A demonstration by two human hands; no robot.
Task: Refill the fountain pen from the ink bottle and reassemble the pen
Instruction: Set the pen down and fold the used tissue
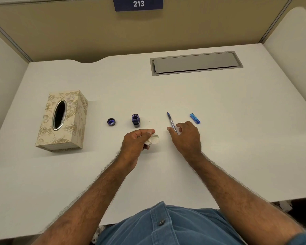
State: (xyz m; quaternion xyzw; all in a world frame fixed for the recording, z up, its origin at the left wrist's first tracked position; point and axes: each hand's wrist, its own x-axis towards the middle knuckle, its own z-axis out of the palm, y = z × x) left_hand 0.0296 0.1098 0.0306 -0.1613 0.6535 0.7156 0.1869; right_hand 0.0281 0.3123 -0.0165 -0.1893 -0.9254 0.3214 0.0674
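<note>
An open ink bottle (135, 120) with dark blue ink stands on the white desk (219, 138), its black cap (111, 122) lying to its left. My left hand (136, 144) is closed around a crumpled white tissue (153, 139) just in front of the bottle. The pen's nib section with its clear converter (171, 121) points away from me, nib up; my right hand (186, 138) holds its near end between thumb and fingers. A blue pen barrel piece (195, 118) lies to the right of that hand.
A patterned tissue box (62, 121) sits at the left of the desk. A grey cable hatch (195, 63) is set into the desk at the back right. Beige partition walls enclose the desk, with a sign reading 213 (138, 4).
</note>
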